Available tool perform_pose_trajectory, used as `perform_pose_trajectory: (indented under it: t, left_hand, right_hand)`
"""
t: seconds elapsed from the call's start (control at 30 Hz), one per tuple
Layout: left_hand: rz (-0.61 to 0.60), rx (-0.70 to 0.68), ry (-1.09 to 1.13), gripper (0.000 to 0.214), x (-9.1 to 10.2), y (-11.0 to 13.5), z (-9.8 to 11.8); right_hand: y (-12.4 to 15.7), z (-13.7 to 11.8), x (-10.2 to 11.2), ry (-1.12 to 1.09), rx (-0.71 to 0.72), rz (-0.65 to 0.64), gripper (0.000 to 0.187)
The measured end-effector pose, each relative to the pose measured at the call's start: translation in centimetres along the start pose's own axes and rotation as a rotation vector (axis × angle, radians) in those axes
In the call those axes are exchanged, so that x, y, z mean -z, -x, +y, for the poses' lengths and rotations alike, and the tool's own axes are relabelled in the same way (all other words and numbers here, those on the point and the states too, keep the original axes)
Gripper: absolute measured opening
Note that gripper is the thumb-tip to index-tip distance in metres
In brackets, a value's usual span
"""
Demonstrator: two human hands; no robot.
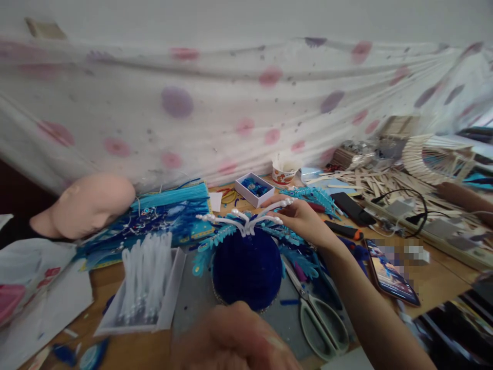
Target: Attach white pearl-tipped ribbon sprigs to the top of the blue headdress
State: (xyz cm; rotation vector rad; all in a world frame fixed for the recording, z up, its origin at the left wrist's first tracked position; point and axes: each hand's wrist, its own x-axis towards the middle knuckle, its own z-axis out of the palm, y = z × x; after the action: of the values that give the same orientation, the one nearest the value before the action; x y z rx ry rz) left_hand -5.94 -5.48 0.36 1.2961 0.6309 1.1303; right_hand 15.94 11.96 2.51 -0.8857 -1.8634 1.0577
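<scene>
A dark blue velvet headdress with a rounded cap lies before me on a grey mat. Turquoise feather-like wings spread from its sides, and white curved stems with pearly tips rise from its far edge. My right hand reaches in from the right, its fingers closed around one white stem at the upper right. Close to the camera, my left hand overlaps the cap's near edge. It is blurred and its fingertips are hidden, so whether it touches the cap cannot be told.
Green-handled scissors lie right of the headdress. Left stand a tray of white stems and a mannequin head. Behind are a small white box and a paper cup. A phone and power strip lie right; another person's hand shows beyond.
</scene>
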Motion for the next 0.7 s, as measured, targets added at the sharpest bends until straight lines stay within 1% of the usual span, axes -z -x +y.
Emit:
perform_pose_trajectory:
  t: [0.07,0.17,0.23,0.37,0.43,0.47,0.5,0.53,0.6,0.63,0.67,0.7]
  left_hand:
    - [0.019,-0.026,0.063,0.054,-0.3,-0.2,0.0]
    - [0.072,-0.078,0.176,0.042,-1.1,-0.2,0.0]
    - [0.069,-0.105,0.223,0.038,-1.3,-0.3,-0.2]
    - [0.008,-0.155,0.26,0.03,-0.6,-0.8,-0.5]
    - [0.009,-0.191,0.247,0.023,-0.3,-1.1,-0.3]
    - [0.031,-0.218,0.239,0.021,-0.3,-1.2,0.0]
    - [0.072,-0.239,0.231,0.023,-0.4,-1.3,0.3]
    - [0.146,-0.25,0.228,0.028,-0.6,-1.4,0.7]
    - [0.383,-0.227,0.24,0.036,-1.0,-1.6,1.6]
    - [0.511,-0.192,0.244,0.037,-1.2,-1.6,2.0]
    - [0.618,-0.153,0.244,0.038,-1.3,-1.7,2.2]
    - [0.685,-0.126,0.243,0.037,-1.3,-1.7,2.3]
  right_hand:
    - [-0.2,-0.4,-0.2,0.045,0.045,-0.002,0.029]
    - [-0.5,-0.8,-0.6,0.12,0.091,-0.006,0.021]
    - [-0.6,-0.9,-0.9,0.159,0.1,0.008,0.017]
    - [-0.9,-1.1,-1.1,0.189,0.126,0.043,0.02]
    - [-1.2,-1.2,-1.2,0.213,0.136,0.025,0.024]
    - [-1.3,-1.3,-1.2,0.225,0.135,0.014,0.025]
    - [-1.4,-1.4,-1.1,0.235,0.131,0.005,0.025]
    - [-1.4,-1.5,-1.1,0.244,0.122,-0.003,0.024]
    - [-1.1,-1.9,-0.9,0.267,0.091,0.002,0.02]
    - [-0.7,-2.0,-0.7,0.28,0.074,0.011,0.018]
    - [-0.3,-2.1,-0.5,0.292,0.057,0.022,0.018]
    - [0.2,-2.1,-0.3,0.298,0.038,0.039,0.02]
